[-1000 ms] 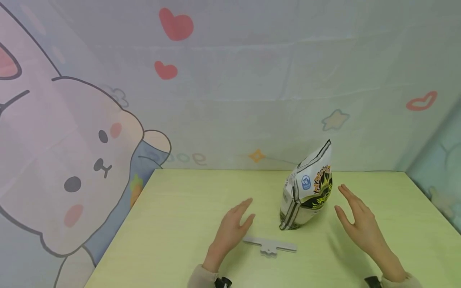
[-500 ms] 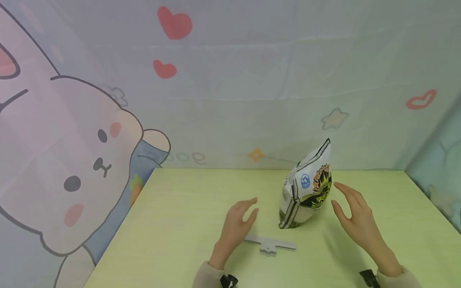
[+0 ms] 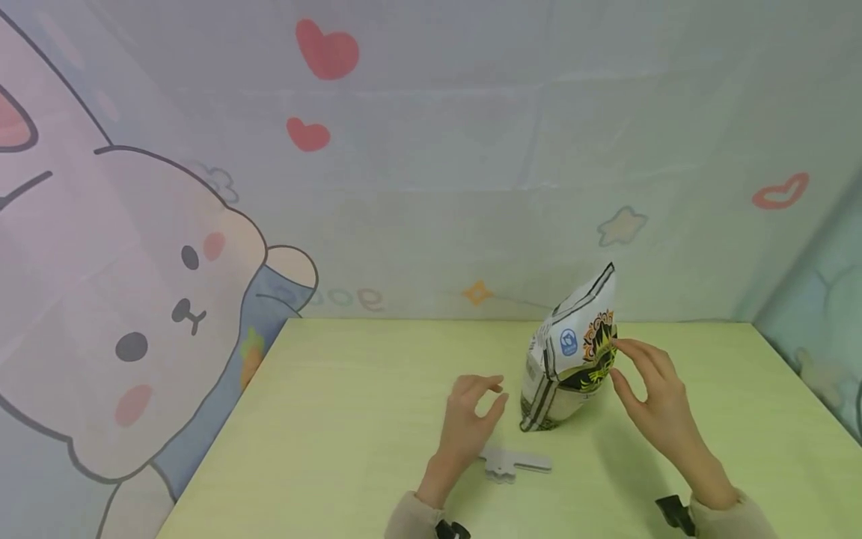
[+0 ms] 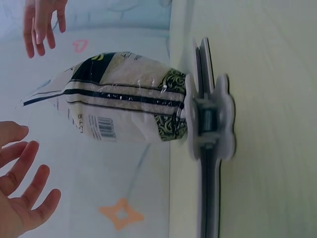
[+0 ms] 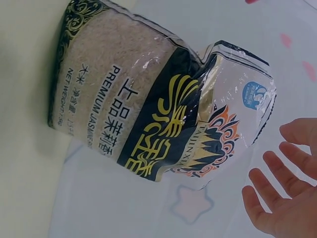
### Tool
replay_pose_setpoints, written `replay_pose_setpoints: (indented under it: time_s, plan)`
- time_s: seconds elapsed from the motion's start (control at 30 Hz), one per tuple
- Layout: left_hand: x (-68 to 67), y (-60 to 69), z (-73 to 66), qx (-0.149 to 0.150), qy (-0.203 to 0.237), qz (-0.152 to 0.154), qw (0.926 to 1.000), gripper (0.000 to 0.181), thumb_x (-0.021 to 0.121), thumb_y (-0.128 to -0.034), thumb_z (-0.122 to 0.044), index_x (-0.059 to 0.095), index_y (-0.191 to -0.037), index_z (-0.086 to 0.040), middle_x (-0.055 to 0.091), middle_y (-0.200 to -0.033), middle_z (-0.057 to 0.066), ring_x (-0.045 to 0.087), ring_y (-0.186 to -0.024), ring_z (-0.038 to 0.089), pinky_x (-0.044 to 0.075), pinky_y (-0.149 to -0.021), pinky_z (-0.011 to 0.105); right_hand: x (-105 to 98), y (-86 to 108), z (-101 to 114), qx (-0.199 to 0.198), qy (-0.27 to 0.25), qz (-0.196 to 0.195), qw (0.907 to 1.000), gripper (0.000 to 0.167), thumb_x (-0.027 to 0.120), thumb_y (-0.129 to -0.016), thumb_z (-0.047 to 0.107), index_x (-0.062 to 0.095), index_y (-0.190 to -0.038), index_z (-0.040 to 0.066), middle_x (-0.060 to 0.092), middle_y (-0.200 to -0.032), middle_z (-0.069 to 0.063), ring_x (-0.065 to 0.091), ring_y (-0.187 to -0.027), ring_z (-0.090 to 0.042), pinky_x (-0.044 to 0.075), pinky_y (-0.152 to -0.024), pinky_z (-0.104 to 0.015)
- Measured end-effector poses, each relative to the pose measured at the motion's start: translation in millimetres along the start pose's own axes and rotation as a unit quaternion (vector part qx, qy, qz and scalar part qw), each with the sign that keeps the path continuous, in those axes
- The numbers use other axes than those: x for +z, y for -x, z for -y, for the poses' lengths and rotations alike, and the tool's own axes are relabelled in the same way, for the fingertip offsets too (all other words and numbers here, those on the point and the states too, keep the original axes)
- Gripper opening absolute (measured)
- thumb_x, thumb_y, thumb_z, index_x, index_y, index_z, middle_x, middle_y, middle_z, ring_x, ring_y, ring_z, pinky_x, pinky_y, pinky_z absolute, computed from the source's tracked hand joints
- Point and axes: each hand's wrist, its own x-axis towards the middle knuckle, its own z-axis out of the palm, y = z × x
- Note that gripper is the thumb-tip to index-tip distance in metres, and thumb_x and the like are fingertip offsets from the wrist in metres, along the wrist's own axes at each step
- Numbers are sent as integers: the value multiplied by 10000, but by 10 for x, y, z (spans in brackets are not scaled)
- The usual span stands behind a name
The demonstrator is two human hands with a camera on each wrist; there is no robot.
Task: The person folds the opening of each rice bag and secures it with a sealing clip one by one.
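Note:
A bag of rice (image 3: 569,359), white with black and yellow print, stands upright on the table, its top folded to a slant. Just right of it is the right hand (image 3: 663,404), fingers loosely bent, the fingertips close to the bag's face; in the right wrist view a gap shows between that hand (image 5: 287,183) and the bag (image 5: 148,99). On the bag's left, the left hand (image 3: 465,430) holds nothing, its fingers bent above the table. Beneath and beside it lies a grey clip (image 3: 501,464), partly hidden by the hand; the left wrist view shows the clip (image 4: 210,119) large.
The pale green-yellow table (image 3: 337,419) reaches back to a cloth backdrop (image 3: 438,224) printed with hearts, stars and a large rabbit at the left.
The left hand has moved right, nearer the bag, its fingers bending more and covering part of the clip. The right hand has moved left toward the bag. Bag and clip have stayed put.

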Motion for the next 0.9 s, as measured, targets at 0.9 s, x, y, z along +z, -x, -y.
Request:
replay_pose_setpoints:
  time_s: [0.9]
  plan:
    - [257,-163,-225,-842,496,402,9944,326,648,-803,-185,584,-1097,-60,598,-989,19,500,-928,146,405,-824,267,154,-425,20,-768,-175,290,9965,575,676,-609,-174,552,-1147,-16,507,-1148,-238,394,-979,-354,277,-786,-389]
